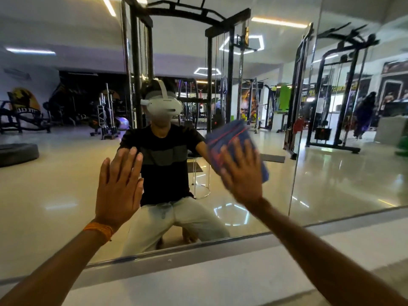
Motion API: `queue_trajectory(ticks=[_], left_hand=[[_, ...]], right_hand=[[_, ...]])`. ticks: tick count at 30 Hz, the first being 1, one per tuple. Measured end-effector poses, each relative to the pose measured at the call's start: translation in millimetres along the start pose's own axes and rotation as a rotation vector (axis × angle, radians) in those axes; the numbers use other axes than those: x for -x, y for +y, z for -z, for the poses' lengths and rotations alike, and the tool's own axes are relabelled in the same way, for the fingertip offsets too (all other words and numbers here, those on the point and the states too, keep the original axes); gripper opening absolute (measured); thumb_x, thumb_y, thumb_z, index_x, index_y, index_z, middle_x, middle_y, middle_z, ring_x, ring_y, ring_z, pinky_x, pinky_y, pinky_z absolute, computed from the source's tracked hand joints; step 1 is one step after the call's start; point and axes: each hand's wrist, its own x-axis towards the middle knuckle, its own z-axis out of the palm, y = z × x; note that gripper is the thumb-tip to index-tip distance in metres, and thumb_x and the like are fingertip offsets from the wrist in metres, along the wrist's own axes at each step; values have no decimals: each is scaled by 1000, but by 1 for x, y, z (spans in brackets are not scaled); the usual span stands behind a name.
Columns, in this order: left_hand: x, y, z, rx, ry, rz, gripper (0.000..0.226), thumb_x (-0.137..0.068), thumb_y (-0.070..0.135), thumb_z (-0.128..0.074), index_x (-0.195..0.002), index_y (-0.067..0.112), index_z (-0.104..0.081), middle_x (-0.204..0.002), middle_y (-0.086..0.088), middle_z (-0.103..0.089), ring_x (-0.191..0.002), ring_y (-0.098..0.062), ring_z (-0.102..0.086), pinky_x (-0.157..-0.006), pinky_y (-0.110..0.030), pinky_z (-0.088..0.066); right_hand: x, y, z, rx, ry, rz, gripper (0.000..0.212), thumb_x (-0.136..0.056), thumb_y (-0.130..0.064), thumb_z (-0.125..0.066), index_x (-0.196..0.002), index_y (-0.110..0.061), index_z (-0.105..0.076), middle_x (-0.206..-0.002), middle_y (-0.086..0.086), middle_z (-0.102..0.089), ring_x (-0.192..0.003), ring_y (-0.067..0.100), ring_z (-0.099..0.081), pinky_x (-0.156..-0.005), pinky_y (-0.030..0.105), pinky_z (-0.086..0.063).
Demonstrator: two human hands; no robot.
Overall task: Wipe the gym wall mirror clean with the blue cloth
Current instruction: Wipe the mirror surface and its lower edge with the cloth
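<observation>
Blue cloth (pixel 234 138), soft, light and folded, lies flat on the mirror (pixel 66 184) above its bottom edge, pressed by the right hand (pixel 242 173), fingers (pixel 249 151) spread straight. Palm pressure at its middle should hold it, I'd judge. The left hand (pixel 119 188) rests flat on the mirror too, fingers straight.

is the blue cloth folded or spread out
Folded: the blue cloth forms a compact layered pad under the flat right hand, against the mirror.

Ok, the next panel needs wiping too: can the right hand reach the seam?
Probably yes: the right hand presses the cloth on the mirror left of the seam, with only bare glass between them.
</observation>
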Motion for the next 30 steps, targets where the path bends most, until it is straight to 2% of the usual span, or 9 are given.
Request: queue_trajectory(ticks=[2,4,9,11,15,18,24,26,30], left_hand=[[-8,8,6,46,6,-3,63,-105,31,-36,-159,-1,-29,-169,-20,-21,-157,-41,-18,-123,-66,-19],[-30,20,11,73,18,-38,62,-105,29,-38,-158,-3,-31,-169,-20,-22,-157,-39,-19,-123,-65,-20],[-125,60,11,92,68,-120,64,-106,28,-40,-162,2,-22,-171,-18,-14,-159,-33,-11,-128,-56,-13],[-167,69,13,120,109,-98,65,-105,29,-38,-162,5,-17,-170,-18,-16,-159,-33,-10,-129,-54,-9],[-201,70,9,70,109,-42,67,-105,34,-33,-164,7,-14,-171,-15,-14,-159,-32,-8,-128,-56,-9],[-198,70,4,11,94,-45,67,-108,37,-30,-165,6,-11,-173,-14,-6,-160,-32,-3,-128,-58,-10],[-197,71,4,-37,86,-49,67,-108,38,-26,-164,5,-9,-173,-15,-4,-160,-34,-2,-128,-59,-10],[-196,71,3,-43,88,-41,68,-108,36,-30,-164,5,-10,-173,-15,-5,-160,-33,-2,-128,-59,-10],[-198,73,5,-39,87,-41,67,-107,36,-28,-164,5,-12,-173,-14,-6,-160,-32,-2,-128,-58,-9]], right_hand=[[27,-5,-5,55,-129,309,55,-112,-47,-31,-164,-31,-23,-172,8,-15,-159,39,-13,-126,62,-15],[16,21,6,71,-110,341,56,-111,-45,-34,-164,-33,-21,-172,7,-13,-159,35,-11,-128,57,-12],[-65,102,31,-74,185,-519,62,-110,-54,-18,-164,-24,-22,-173,12,-14,-159,37,-8,-126,62,-13],[-86,87,27,-81,282,-706,65,-109,-55,-17,-164,-22,-27,-171,13,-21,-157,40,-16,-125,63,-17],[-41,34,4,-5,102,-119,58,-110,-48,-30,-164,-28,-23,-171,11,-21,-159,36,-13,-128,54,-9],[-47,90,19,24,66,186,57,-109,-49,-31,-163,-31,-23,-171,10,-21,-159,36,-14,-126,60,-17],[-103,140,41,-84,304,-630,69,-109,-60,-11,-163,-22,-30,-170,12,-22,-157,39,-15,-124,64,-18],[-81,94,25,-59,289,-490,61,-110,-53,-20,-163,-23,-26,-171,13,-19,-158,39,-13,-125,62,-15],[-5,37,-2,31,-3,250,59,-109,-51,-35,-164,-32,-24,-174,6,-12,-160,33,-7,-128,56,-10]])
